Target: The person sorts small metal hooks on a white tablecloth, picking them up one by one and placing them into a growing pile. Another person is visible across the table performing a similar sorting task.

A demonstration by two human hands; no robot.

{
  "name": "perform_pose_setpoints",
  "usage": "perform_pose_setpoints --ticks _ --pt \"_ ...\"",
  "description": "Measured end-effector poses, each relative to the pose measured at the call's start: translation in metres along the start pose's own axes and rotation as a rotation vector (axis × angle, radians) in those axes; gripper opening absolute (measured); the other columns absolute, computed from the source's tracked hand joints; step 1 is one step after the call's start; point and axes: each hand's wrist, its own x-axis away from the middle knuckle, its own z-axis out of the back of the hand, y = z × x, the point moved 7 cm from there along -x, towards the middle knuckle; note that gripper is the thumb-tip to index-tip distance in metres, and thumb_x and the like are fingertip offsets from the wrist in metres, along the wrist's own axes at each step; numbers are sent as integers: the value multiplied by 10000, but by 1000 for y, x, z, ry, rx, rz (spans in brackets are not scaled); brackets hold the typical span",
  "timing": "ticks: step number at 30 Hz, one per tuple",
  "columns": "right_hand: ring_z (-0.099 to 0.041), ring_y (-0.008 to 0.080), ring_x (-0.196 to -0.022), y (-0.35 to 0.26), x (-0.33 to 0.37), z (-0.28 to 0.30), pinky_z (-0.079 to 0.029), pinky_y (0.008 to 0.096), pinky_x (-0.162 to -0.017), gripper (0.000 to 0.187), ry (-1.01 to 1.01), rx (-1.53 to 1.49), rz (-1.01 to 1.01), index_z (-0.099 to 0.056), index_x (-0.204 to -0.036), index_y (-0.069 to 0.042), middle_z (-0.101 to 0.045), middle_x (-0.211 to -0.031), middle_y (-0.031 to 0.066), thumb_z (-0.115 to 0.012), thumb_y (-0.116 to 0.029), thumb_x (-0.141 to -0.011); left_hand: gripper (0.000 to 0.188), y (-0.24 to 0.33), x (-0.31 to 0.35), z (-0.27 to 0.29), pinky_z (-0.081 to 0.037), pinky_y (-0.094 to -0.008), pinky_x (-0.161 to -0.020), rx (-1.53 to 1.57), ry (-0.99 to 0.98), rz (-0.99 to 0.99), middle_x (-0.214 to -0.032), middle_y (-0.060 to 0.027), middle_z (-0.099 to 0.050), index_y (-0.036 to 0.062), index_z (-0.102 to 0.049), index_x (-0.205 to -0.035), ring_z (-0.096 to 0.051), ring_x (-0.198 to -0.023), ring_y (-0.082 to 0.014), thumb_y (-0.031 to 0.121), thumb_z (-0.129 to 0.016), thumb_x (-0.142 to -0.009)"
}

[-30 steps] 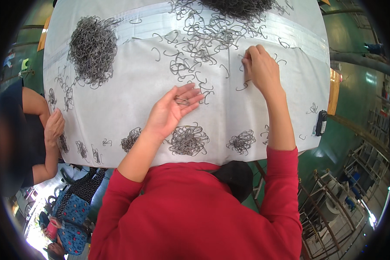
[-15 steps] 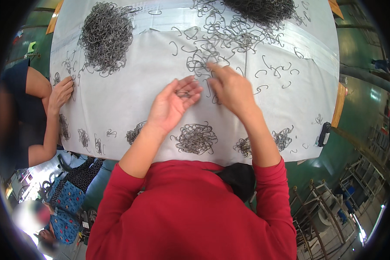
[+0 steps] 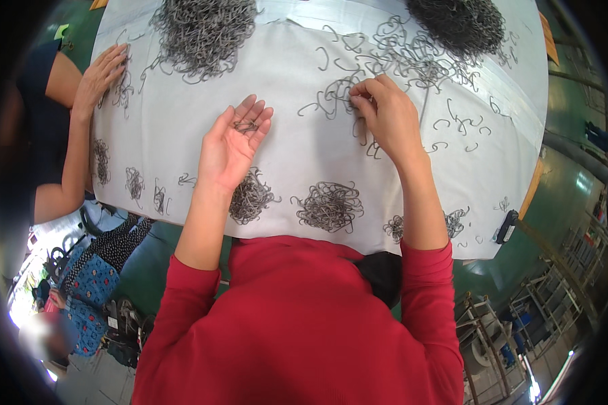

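Observation:
My left hand [image 3: 233, 148] is palm up over the cloth, fingers stretched, with a few bent grey wire hooks [image 3: 246, 126] lying across them. To its right, my right hand [image 3: 393, 120] faces down with thumb and forefinger pinched on a wire hook at the edge of the scattered hooks [image 3: 338, 96]; the fingertips partly hide it. Smaller piles of hooks lie along the near edge: one by my left wrist [image 3: 252, 198], a round one in the middle [image 3: 330, 206], and others partly behind my right forearm.
Two large heaps of hooks stand at the back, one left [image 3: 206, 34], one right [image 3: 459, 25]. White cloth [image 3: 290, 155] covers the table. A co-worker's hand [image 3: 101, 77] touches hooks at the left edge. A small black device [image 3: 507, 227] lies at the right corner.
My right hand has stopped its blurred motion and now pinches at the loose hooks. My left hand has drawn away from it to the left. The co-worker's hand has moved farther along the table edge.

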Motion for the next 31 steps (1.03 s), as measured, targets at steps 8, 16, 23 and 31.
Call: perform_pose_setpoints --ticks 8,16,23,31 --pt "-611 252 -757 -17 -7 -8 -470 357 -671 105 -27 204 -140 -658 -824 -72 -615 -845 86 -634 -154 -763 361 16 6 27 -409 -383 -996 84 -33 -19 -1152 -176 -519 -75 -454 -1199 -483 -1135 -298 179 -425 -944" --pt "-605 303 -739 -19 -2 -65 -458 425 -634 115 17 323 -175 -580 -809 -30 -579 -837 135 -556 -67 -703 354 11 -8 68 -427 -366 -980 126 -22 8 -1147 -105 -541 -29 -485 -1202 -511 -1101 -238 215 -389 -965" --pt "-604 302 -751 -22 18 -23 -478 417 -644 151 258 240 -161 -559 -842 -23 -572 -811 123 -561 -49 -694 338 0 -1 23 -476 -343 -922 35 -116 61 -1126 -104 -565 -17 -507 -1179 -547 -1073 -228 216 -388 -965" --pt "-645 264 -726 -7 26 -54 -512 364 -665 101 -2 -225 -261 -618 -742 -30 -669 -836 77 -577 -123 -747 347 -2 1 34 -389 -395 -974 96 -244 67 -1139 -135 -519 -49 -483 -1183 -481 -1078 -269 192 -453 -935"
